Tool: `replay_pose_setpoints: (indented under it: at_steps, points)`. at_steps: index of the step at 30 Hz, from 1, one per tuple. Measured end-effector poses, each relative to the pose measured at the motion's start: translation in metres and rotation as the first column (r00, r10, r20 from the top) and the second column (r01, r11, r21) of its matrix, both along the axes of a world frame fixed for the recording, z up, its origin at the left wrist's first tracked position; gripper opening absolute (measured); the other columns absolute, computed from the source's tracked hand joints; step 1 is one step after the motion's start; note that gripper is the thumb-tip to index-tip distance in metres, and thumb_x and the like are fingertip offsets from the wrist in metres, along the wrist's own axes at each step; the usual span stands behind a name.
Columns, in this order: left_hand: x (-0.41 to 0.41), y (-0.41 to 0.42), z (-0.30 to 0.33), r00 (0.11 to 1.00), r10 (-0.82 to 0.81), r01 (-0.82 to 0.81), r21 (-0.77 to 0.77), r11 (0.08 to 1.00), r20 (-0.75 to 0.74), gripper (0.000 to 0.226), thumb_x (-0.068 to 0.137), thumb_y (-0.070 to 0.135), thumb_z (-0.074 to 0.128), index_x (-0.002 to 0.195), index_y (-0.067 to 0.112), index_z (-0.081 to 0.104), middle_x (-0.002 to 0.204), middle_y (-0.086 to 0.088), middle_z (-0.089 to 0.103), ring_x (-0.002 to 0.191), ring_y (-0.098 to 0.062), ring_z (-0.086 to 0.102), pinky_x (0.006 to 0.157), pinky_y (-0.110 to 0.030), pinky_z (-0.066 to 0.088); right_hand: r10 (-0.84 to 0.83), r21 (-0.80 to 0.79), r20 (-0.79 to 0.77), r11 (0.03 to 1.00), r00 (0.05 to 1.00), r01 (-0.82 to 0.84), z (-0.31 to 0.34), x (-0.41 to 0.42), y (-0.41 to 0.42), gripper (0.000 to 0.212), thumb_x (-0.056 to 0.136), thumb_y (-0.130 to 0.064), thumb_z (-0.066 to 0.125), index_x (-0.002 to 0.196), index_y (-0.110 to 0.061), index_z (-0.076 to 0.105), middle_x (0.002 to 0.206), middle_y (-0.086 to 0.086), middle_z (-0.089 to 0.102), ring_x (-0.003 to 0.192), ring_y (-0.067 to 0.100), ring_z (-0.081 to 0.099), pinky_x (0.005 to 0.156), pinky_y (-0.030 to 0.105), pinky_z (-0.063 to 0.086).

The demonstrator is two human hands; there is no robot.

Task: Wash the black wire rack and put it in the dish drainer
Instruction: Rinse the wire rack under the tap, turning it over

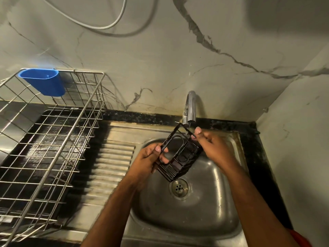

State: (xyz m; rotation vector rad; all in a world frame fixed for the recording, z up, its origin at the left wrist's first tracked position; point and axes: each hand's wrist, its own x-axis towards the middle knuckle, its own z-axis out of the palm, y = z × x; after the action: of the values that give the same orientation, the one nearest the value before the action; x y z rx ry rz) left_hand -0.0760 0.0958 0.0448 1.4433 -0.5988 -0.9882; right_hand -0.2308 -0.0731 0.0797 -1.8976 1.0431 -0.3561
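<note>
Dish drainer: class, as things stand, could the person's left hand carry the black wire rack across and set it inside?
Probably yes. The dish drainer sits just left of the sink, open-topped, nothing in between. The left hand already grips the black wire rack; the right hand must let go first.

The small black glossy wire rack (179, 155), box-shaped with thin bars and rounded loops, is tilted over the steel sink basin (204, 207), its hooked top end toward 12 o'clock under the tap. The silver wire dish drainer (53, 148) with a black tray stands at 9 o'clock.
</note>
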Motion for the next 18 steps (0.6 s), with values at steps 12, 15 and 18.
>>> replay_pose_setpoints:
  at_steps: [12,15,18]
  points:
    - [0.012,0.02,-0.028,0.976,-0.116,0.1,0.096,0.99,0.185,0.035,0.106,0.024,0.046,0.115,0.006,0.074,0.108,0.0,0.079,0.107,-0.013,0.072,0.094,-0.027,0.056,0.088,-0.024,-0.057,0.996,0.995,-0.089,-0.037,0.001,0.019,0.066,0.068,-0.088,0.051,0.095,-0.03,0.067,0.107,-0.007,0.054,0.113,0.017,0.048,0.095,0.039,0.046]
    - [0.003,0.003,-0.006,0.987,0.042,-0.06,0.117,0.991,0.153,0.044,0.108,0.042,0.038,0.106,0.018,0.074,0.092,0.01,0.079,0.093,-0.006,0.074,0.08,-0.023,0.057,0.126,-0.056,-0.056,0.99,0.99,-0.129,-0.039,-0.001,0.027,0.047,0.076,-0.07,0.06,0.095,-0.027,0.066,0.106,-0.01,0.052,0.114,0.014,0.04,0.086,0.03,0.037]
    - [0.001,-0.022,0.002,0.99,0.004,-0.03,0.18,0.983,0.141,0.049,0.106,0.049,0.039,0.1,0.016,0.075,0.088,0.002,0.08,0.091,-0.014,0.075,0.084,-0.031,0.056,0.168,-0.132,-0.103,0.975,0.98,-0.181,-0.043,-0.001,0.031,0.047,0.078,-0.066,0.065,0.099,-0.024,0.067,0.106,-0.011,0.052,0.112,0.01,0.038,0.082,0.024,0.035]
